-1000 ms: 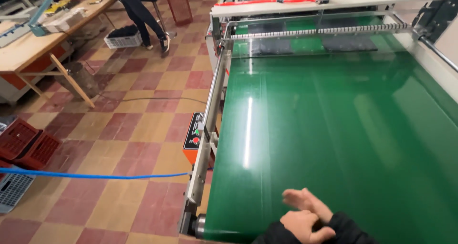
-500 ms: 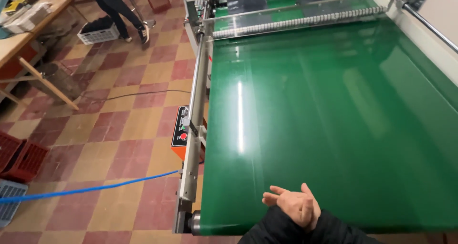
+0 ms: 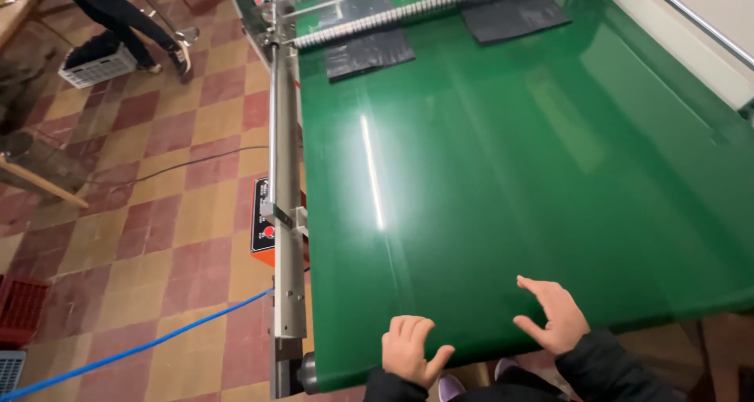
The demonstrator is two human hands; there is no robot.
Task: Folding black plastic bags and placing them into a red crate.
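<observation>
head view: left hand [image 3: 408, 347] and right hand [image 3: 552, 314] rest spread, holding nothing, on green conveyor belt [image 3: 503, 174] running lengthwise away.

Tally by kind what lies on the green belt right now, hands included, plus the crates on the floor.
Dark plastic sheets on the belt: 2, left sheet and right sheet
Hands at the near edge: 2, left hand and right hand, both empty
Floor crates: 2, white crate and red crate
Total: 6

The green conveyor belt [image 3: 503, 174] is broad, glossy and flat, with a streak of glare. Both hands rest at its near edge. Two dark sheets [image 3: 369, 52] lie at its far end.
</observation>
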